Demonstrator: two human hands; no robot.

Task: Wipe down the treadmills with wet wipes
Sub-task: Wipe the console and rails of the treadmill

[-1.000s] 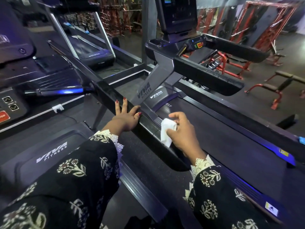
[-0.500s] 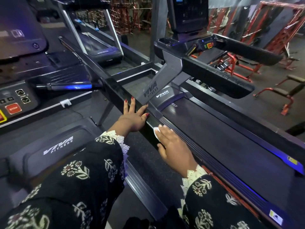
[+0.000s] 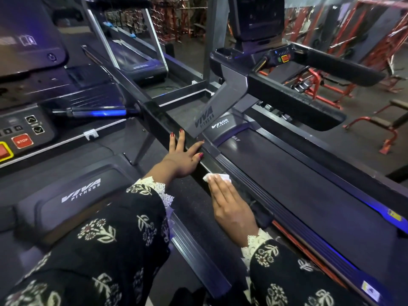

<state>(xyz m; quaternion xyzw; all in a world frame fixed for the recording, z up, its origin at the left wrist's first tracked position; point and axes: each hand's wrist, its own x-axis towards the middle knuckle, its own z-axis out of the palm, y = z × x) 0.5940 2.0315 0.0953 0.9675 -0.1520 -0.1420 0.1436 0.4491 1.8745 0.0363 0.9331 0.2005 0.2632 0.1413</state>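
Against the near end of the glossy black handrail [image 3: 154, 117], the right hand [image 3: 231, 206] lies flat with its fingers straight and close together, pressing a crumpled white wet wipe [image 3: 220, 177] under its fingertips. Only a small puckered edge of the wipe shows past the nails. The wipe sits at the handrail's right edge, where it meets the ribbed grey side strip [image 3: 256, 193] of the treadmill [image 3: 309, 195]; which of the two surfaces it touches is unclear.

Farther up the handrail the left hand [image 3: 183, 156] rests on it with fingers spread and dark red nails, holding nothing.

Right of the handrail run the matte, dark belt [image 3: 287, 173] and a rounded, smooth motor cover [image 3: 223, 129] lettered VIVA FITNESS in white. Left of the handrail sit a second moulded cover [image 3: 72, 195] with the same lettering and a console with a squarish red STOP button [image 3: 22, 141].

Both wrists wear black sleeves [image 3: 114, 239] printed with cream flowers and edged in pale lace.
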